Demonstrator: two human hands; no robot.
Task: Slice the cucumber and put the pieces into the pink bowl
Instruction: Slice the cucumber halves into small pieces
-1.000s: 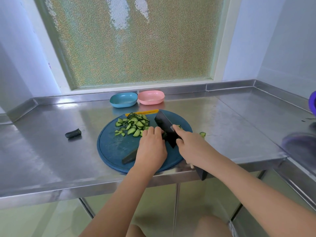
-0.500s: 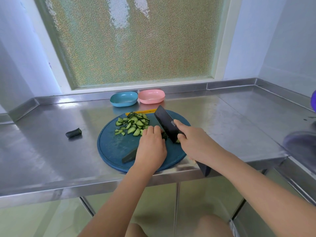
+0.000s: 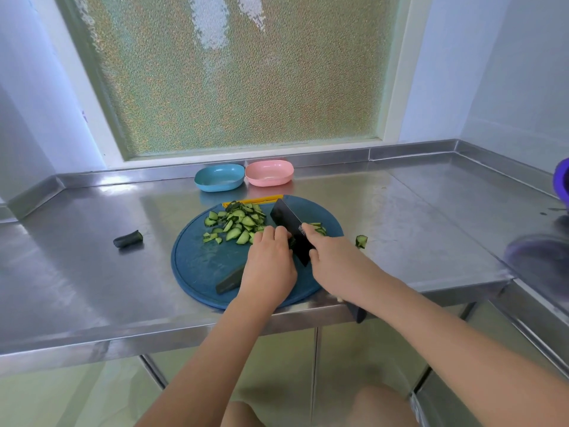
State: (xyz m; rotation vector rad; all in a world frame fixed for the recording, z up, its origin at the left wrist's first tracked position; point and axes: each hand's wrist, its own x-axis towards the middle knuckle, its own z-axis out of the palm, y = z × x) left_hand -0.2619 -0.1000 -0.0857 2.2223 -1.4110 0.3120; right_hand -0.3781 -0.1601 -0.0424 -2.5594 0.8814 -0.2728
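Left hand (image 3: 271, 263) lies curled over the cucumber (image 3: 229, 282), pinning it to the round blue cutting board (image 3: 197, 263). Only the cucumber's dark near end shows, jutting out left of the palm. Right hand (image 3: 335, 263) is clenched round the handle of a black cleaver (image 3: 292, 229), forefinger laid along the flat of the blade. The blade stands edge-down just beside the left fingertips. The hands hide whether the edge is through the flesh.

Cut slices (image 3: 237, 223) are heaped at the board's far side, left of the blade, with a few more to its right. One stray piece (image 3: 361, 241) lies off the board on the steel counter (image 3: 92, 272), and a dark cucumber end (image 3: 128, 238) lies well apart to the left. The pink bowl (image 3: 269, 173) stands at the back, just beside a blue bowl (image 3: 219, 177). No slices show in it.

Assessment: slicing is under way and the transfer is not begun. To do this step well:
- Tuck the left fingertips under so the knuckles guide the blade.
- Bring the cleaver straight down.
- Draw the holding hand back evenly between cuts for uniform thickness.
- Mind the shortening stub, which offers little grip.
- The board sits at the counter's front edge, so heavy pressure there seems unwise.
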